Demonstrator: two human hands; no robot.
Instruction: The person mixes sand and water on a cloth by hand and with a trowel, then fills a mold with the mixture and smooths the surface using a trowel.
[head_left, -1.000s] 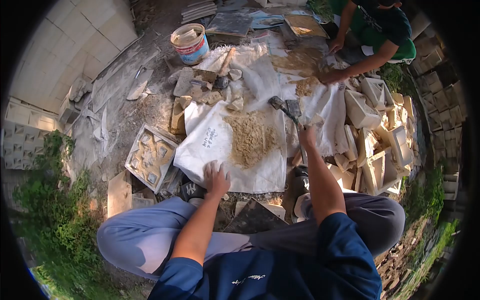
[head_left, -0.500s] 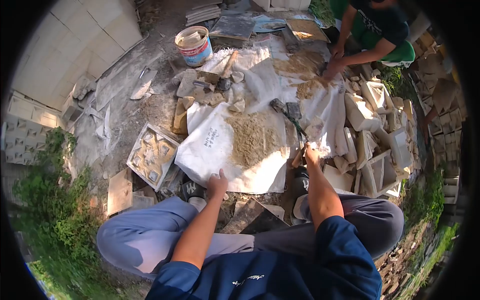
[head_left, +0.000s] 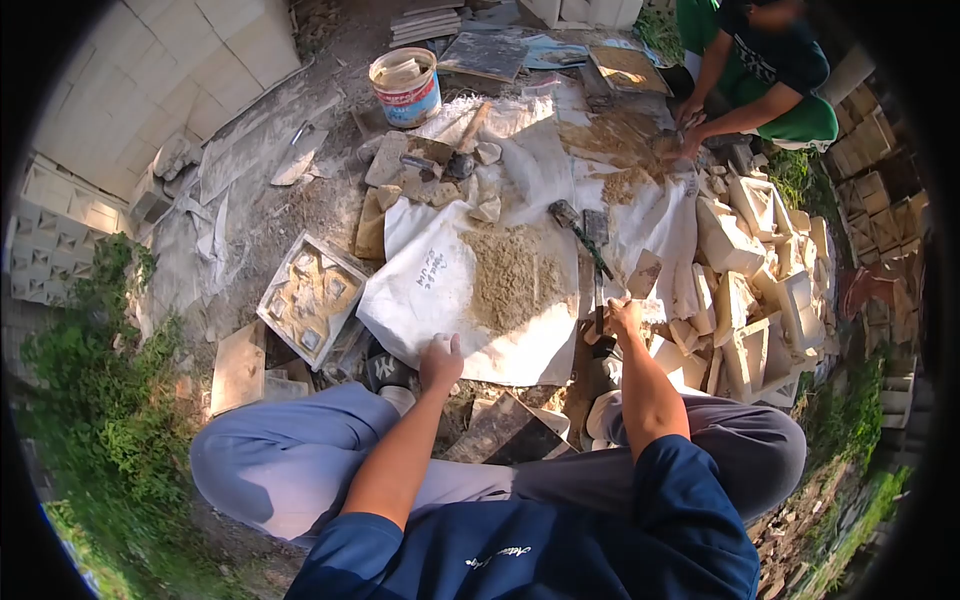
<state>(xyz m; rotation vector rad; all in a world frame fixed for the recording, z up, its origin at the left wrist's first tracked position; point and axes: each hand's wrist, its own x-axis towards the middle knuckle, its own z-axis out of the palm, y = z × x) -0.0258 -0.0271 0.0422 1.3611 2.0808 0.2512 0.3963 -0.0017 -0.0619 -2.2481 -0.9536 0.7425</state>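
Observation:
My left hand (head_left: pixel 441 362) is closed at the near edge of a white sack (head_left: pixel 410 300) with handwriting on it; its fingers appear to pinch the fabric. A heap of sandy powder (head_left: pixel 515 280) lies on this sack, partly in sunlight. To the right of the heap, my right hand (head_left: pixel 626 316) is closed around what looks like a trowel, its flat brownish blade (head_left: pixel 645 272) pointing away from me. The handle is hidden by my fingers. Just left of that hand lie a hammer with a green handle (head_left: pixel 585 240) and another dark-headed hammer (head_left: pixel 596 228).
A square mould (head_left: pixel 312 300) with a sandy relief sits on the left. Behind are a labelled bucket (head_left: pixel 407 88) and a wooden-handled hammer (head_left: pixel 472 130). Broken pale blocks (head_left: pixel 750 250) pile up on the right. A co-worker (head_left: pixel 765 80) crouches at the back right, hands low over sand.
The view has shifted slightly. The blade by my right hand has changed its angle and shows more clearly. My left hand stays at the sack's edge. The co-worker's hands have moved a little.

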